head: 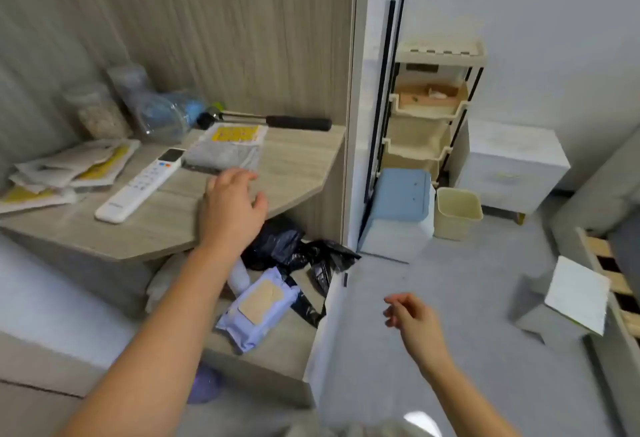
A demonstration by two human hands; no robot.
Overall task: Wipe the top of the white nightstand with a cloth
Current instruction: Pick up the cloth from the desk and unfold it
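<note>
The white nightstand (512, 163) stands far off at the right, against the wall beside the bed. A packaged grey cloth (227, 149) with a yellow label lies on the wooden shelf (294, 166) at the left. My left hand (233, 201) reaches over the shelf with its fingers spread, just short of the package and holding nothing. My right hand (412, 315) hangs low over the grey floor, fingers loosely apart and empty.
On the shelf lie a white remote (138, 185), paper packets (69, 170), jars, a plastic bottle and a black-handled tool (277, 121). Below are a wet-wipes pack (258, 305) and black bags. A blue bin (398, 208), beige bin (457, 211) and tiered rack (429, 107) stand near the nightstand.
</note>
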